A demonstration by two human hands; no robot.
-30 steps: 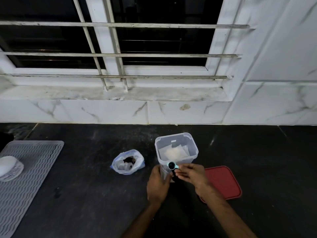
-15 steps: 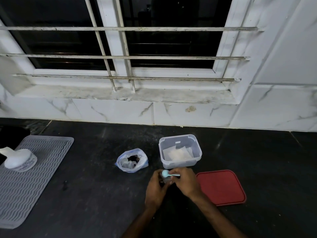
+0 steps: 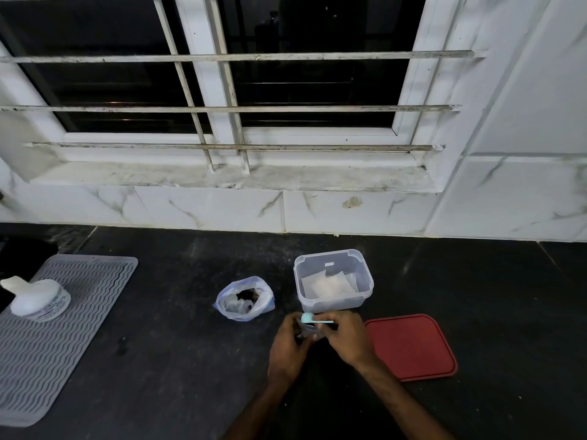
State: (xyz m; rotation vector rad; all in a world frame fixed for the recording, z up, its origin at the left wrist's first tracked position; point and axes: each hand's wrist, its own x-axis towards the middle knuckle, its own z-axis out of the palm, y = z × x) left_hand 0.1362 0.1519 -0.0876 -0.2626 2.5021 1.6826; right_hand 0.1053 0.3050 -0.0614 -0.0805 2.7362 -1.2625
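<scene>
A clear plastic tub (image 3: 332, 304) stands open in the middle of the bench (image 3: 174, 360), towards its near edge, with pale flat packets (image 3: 328, 285) lying at its bottom. Its red lid (image 3: 411, 346) lies flat on the bench to the right, close to the tub but apart from it. Left of the tub a small plastic bag (image 3: 244, 300) sits with its mouth open, and something dark shows inside.

Just in front of the tub both hands meet. The right hand (image 3: 344, 339) pinches the handle of a light-blue scoop (image 3: 307, 318), whose bowl points left. The left hand (image 3: 287, 347) is curled round a small grey vessel (image 3: 308, 330) under the scoop. The fingers hide most of the vessel, so its contents cannot be made out.

At the bench's left edge lies a ribbed grey mat (image 3: 63, 338) with a white container (image 3: 38, 300) on it, well apart from the hands. Marble tiles and a barred window (image 3: 222, 106) rise behind the far edge.
</scene>
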